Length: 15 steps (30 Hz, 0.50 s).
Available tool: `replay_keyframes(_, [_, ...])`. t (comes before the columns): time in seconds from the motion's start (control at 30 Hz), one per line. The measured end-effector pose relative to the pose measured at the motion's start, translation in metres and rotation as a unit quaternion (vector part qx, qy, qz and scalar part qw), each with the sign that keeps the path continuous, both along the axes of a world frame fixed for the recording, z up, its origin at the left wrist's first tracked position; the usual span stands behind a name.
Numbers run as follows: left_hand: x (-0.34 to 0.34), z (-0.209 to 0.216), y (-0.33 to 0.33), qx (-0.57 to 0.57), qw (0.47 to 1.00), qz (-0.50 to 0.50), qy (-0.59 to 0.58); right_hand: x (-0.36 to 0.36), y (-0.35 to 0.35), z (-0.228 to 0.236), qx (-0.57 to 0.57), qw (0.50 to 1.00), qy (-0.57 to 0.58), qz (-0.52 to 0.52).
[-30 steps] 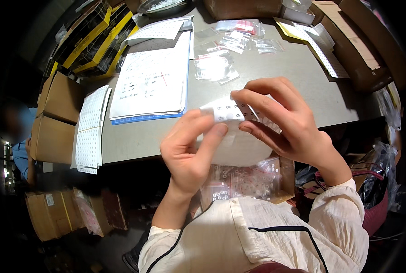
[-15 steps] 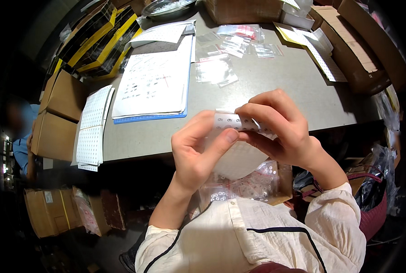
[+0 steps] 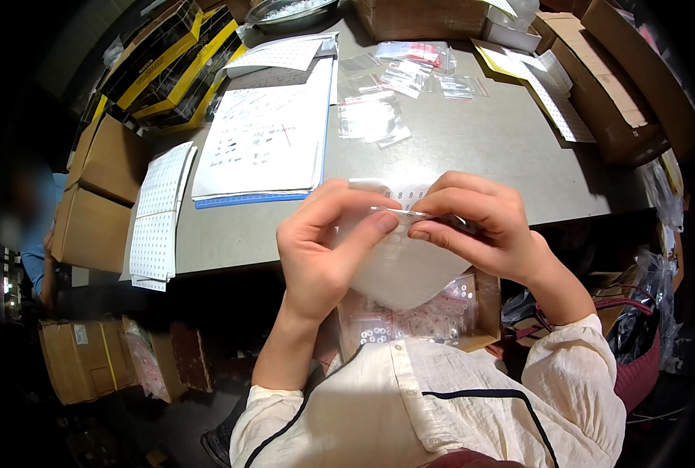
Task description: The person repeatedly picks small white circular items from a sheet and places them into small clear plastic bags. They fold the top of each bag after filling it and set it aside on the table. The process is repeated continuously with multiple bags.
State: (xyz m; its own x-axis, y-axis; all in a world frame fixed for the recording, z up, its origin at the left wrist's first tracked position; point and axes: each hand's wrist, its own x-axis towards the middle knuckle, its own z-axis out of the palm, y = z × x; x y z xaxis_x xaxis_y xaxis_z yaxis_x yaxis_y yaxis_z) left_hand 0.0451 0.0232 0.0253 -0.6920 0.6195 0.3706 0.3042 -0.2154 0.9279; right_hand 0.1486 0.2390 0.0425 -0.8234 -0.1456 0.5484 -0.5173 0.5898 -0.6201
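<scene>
A white sheet of small printed labels (image 3: 402, 273) is bent over between my hands, above the table's near edge. Its pale back hangs down toward me, and a strip of the printed face shows beyond the fold. My left hand (image 3: 316, 257) pinches the fold between thumb and forefinger. Just to the right, my right hand (image 3: 484, 226) holds the same fold, with its thumb under the forefinger. Whether a single label is peeling off between the fingertips, I cannot tell. Below the sheet, an open carton (image 3: 485, 316) holds clear bags of small white rings (image 3: 374, 335).
Clear zip bags (image 3: 371, 117) lie on the grey table (image 3: 449, 148). To the left are handwritten papers (image 3: 258, 140) on a blue board and a banded stack of label sheets (image 3: 156, 222). Cardboard boxes (image 3: 102, 195) flank the table. Another person's arm (image 3: 47, 265) shows far left.
The fold has turned, so less of the printed strip faces me and more of the pale back shows. My right thumb has come into view, and my left hand has shifted slightly left.
</scene>
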Motion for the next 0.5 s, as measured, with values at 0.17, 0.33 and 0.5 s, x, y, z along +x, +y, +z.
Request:
replay_keyframes(0.17, [0.001, -0.004, 0.002, 0.023, 0.996, 0.046, -0.067, 0.003, 0.003, -0.001, -0.063, 0.991, -0.113, -0.041])
replay_keyframes(0.33, [-0.001, -0.014, 0.006, 0.017, 0.996, 0.017, -0.088, 0.000, 0.003, -0.010, -0.061, 0.991, -0.109, -0.048])
replay_keyframes(0.5, [-0.002, -0.019, 0.003, 0.021, 0.994, 0.059, -0.089, -0.002, 0.000, -0.006, -0.101, 0.982, -0.142, -0.073])
